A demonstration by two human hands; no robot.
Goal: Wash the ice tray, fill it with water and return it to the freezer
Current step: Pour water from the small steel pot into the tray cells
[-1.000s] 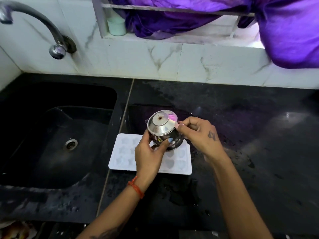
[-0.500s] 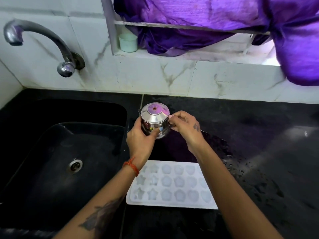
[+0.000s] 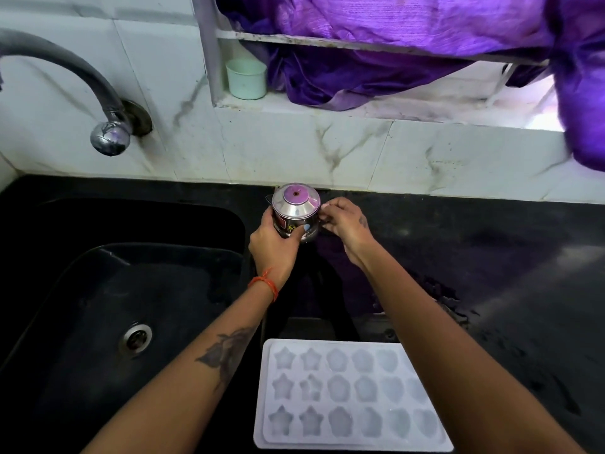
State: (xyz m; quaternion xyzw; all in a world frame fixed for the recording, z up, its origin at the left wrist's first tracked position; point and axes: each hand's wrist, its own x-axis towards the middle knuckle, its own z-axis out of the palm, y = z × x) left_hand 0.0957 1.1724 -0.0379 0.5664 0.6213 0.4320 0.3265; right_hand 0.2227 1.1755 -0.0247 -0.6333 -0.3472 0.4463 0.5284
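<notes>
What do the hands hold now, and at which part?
Both hold the steel jug: the left hand wraps its body, the right hand pinches its right side, probably the handle.

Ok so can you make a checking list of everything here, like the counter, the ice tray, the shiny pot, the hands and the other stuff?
Surface: black counter, wet patches and droplets.
Job's things: white ice tray flat on the counter's near edge, star and rounded cells; shiny steel pot, lidded, near the back wall.
Clutter: pale green cup on the ledge.
Hands: left hand grips the pot's body; right hand pinches at its side.
Cables: nothing seen.
Surroundings: black sink, tap, purple cloth.
</notes>
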